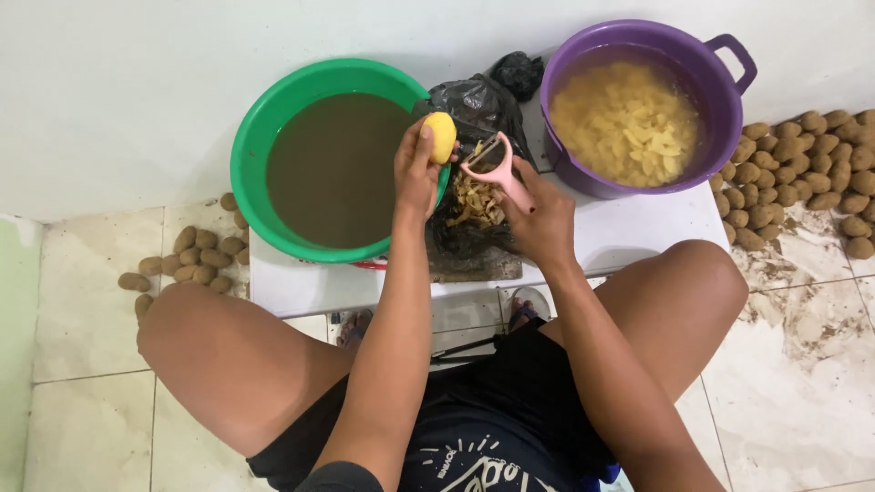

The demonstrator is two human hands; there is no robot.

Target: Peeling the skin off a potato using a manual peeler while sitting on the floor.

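- The left hand (417, 169) has its fingers wrapped round a peeled yellow potato (442, 137), held up just over the right rim of the green basin (251, 155).
- The right hand (542, 219) grips the handle of a pink peeler (492, 164), its blade close beside the potato; I cannot tell if they touch.
- Both hands hover above a black plastic bag (469, 105) holding a heap of peelings (474, 200), squeezed between the two tubs.
- The basin, full of muddy brown water, crowds the left; the purple bucket (711, 73), loaded with cut yellow pieces in water, crowds the right.
- All this sits on a small white table (638, 232), whose near edge lies between the person's knees.
- Unpeeled potatoes lie on the tiled floor: a small cluster on the left (187, 260), a larger pile on the right (811, 173).
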